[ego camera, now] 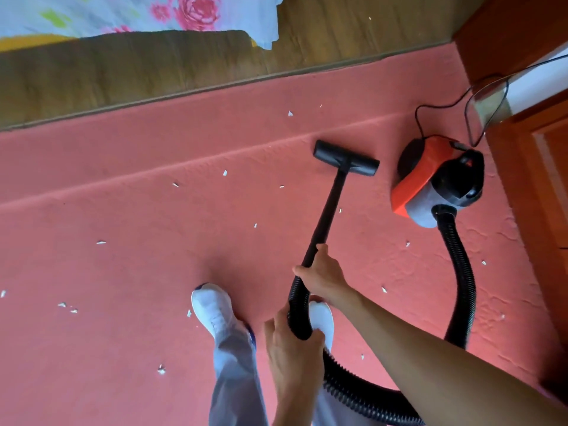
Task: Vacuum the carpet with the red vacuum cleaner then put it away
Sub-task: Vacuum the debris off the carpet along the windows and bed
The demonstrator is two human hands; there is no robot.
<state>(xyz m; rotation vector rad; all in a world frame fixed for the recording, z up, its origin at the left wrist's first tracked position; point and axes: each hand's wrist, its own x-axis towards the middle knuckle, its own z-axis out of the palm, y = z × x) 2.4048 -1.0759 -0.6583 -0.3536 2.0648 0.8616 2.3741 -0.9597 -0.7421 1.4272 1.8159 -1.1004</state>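
Observation:
The red and black vacuum cleaner (436, 179) sits on the pink carpet (153, 226) at the right. Its black ribbed hose (459, 272) loops down and back to the black wand (329, 207). At the wand's far end, the black floor nozzle (345, 157) lies flat on the carpet. My right hand (322, 276) grips the wand where it meets the hose. My left hand (295, 358) grips the hose just below. Several white paper scraps (161, 369) are scattered over the carpet.
A brown sofa or bed base (123, 69) with a floral sheet (138, 13) runs along the top. Wooden furniture (541, 167) lines the right side. The black power cord (473, 96) trails up from the vacuum. My feet in white shoes (215, 312) stand on the carpet.

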